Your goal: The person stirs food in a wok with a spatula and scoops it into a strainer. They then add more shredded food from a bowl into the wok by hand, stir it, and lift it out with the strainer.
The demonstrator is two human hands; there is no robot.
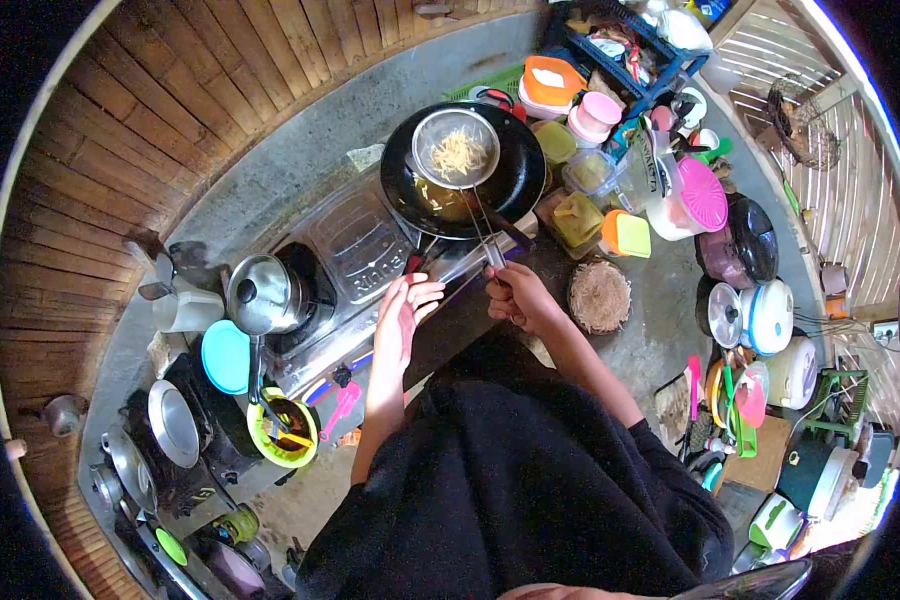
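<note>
My right hand is closed round the handle of a metal strainer. Pale fried strips lie in the strainer, which is over the dark wok. Oil and a few more strips show in the wok below it. My left hand is close to the stove's front edge, fingers apart, near the dark red end of a handle at the wok. Whether it touches that handle is hard to tell. The wok sits on the right side of the metal stove.
A lidded saucepan stands on the stove's left side. Right of the wok are plastic tubs and a round container of pale shreds. A yellow-green bowl is at the lower left, beside a pink spoon.
</note>
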